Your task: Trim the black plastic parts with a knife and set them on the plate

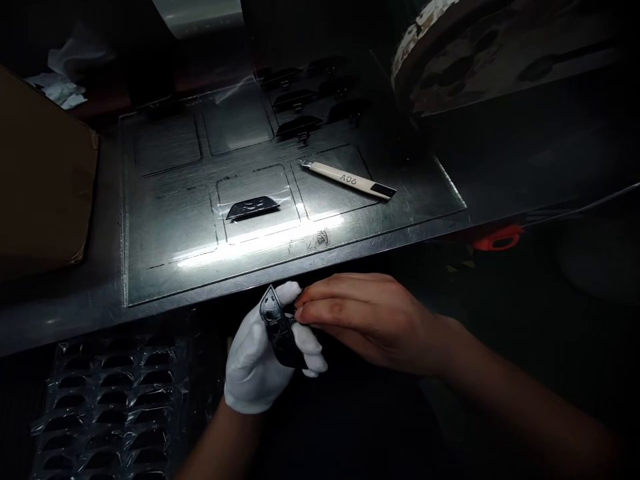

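My left hand [260, 360], in a white glove, holds a dark plastic part [281, 333] with its hollow side showing, in front of the bench edge. My right hand [357, 317] is bare; its fingers are pinched together at the part's right edge, and what lies between the fingertips is too small to make out. On the bench a similar black part [254, 208] rests on clear film. A white knife marked A06 [345, 179] lies to its right.
Several black parts [300, 125] stand at the back of the metal bench [175, 220]. A cardboard box [45, 180] is at left, a tray of wrapped parts [113, 400] below left. A round worn object [450, 67] is upper right, a red handle [500, 238] below the bench edge.
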A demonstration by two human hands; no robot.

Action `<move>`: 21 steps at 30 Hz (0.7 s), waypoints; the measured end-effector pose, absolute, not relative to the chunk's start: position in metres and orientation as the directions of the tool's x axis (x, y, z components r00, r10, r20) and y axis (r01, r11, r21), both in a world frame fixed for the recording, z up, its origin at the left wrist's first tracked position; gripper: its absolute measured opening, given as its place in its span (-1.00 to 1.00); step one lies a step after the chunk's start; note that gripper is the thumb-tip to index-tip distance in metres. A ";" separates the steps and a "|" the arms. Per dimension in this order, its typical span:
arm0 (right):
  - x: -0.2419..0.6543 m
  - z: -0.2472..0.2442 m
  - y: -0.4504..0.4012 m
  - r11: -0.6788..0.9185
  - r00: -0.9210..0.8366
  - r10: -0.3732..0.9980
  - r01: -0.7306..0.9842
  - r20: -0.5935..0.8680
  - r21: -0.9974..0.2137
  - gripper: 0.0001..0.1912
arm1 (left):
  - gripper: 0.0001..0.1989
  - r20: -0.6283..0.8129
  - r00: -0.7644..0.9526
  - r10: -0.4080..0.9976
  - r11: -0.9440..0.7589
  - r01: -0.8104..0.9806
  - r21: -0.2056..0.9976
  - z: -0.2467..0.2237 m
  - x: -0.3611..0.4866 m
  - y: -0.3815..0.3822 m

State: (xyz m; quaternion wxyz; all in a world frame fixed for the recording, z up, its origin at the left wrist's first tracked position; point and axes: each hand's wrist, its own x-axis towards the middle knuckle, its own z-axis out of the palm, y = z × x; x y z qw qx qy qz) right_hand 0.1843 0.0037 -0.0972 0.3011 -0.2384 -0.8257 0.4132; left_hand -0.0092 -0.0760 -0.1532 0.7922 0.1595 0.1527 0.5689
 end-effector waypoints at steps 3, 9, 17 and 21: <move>0.183 -0.097 0.000 0.394 -0.681 0.704 0.138 0.202 -0.909 -0.72 | -0.54 -0.075 0.268 0.960 0.276 -0.876 0.395 -0.153 -0.004 -0.076; 0.171 -0.095 -0.003 -0.310 -0.550 0.764 0.148 -0.339 -0.939 -0.68 | -0.59 -0.094 0.265 0.960 0.277 -0.832 0.481 -0.150 -0.003 -0.074; 0.167 -0.094 -0.002 -0.058 -0.554 0.800 0.307 -0.228 -0.950 -0.79 | -0.62 -0.376 0.139 0.916 0.401 -0.286 0.870 -0.135 -0.030 -0.069; 0.161 -0.102 -0.008 0.408 -0.514 0.840 0.388 0.173 -0.826 -0.89 | -0.61 -0.327 -0.089 0.941 0.310 -0.160 0.937 -0.135 -0.030 -0.067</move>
